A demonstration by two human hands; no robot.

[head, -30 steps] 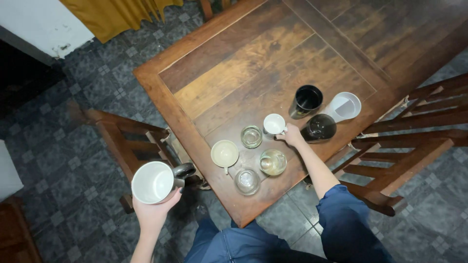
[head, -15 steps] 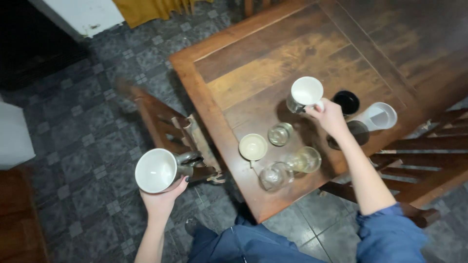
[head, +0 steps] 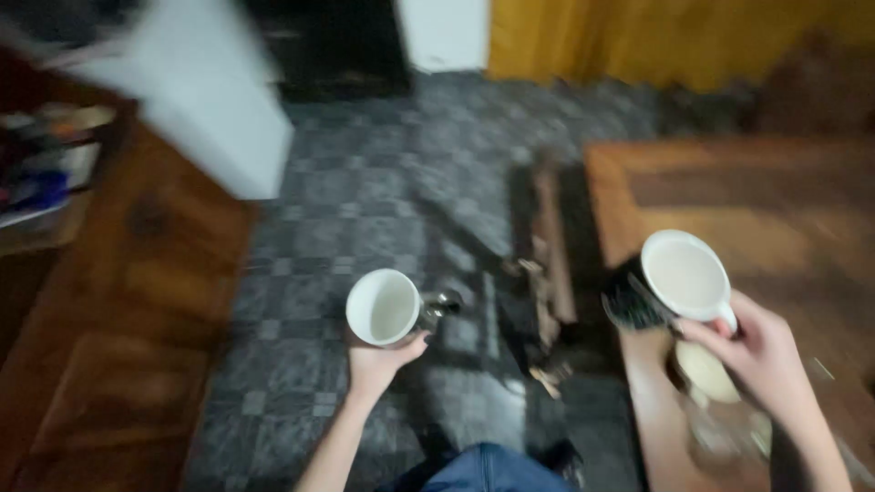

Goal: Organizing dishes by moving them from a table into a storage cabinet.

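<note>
Dark patterned tile floor, wooden surface at right. Left hand: fingers clamped on white mug, held over the floor. Right hand: fingers clamped on second white mug, lifted above the surface's near-left corner. Blurred glassware remains on the surface below.

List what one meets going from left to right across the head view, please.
Wooden cabinet → white mug in the left hand → chair → second white mug held by the right hand over the wooden table.
</note>
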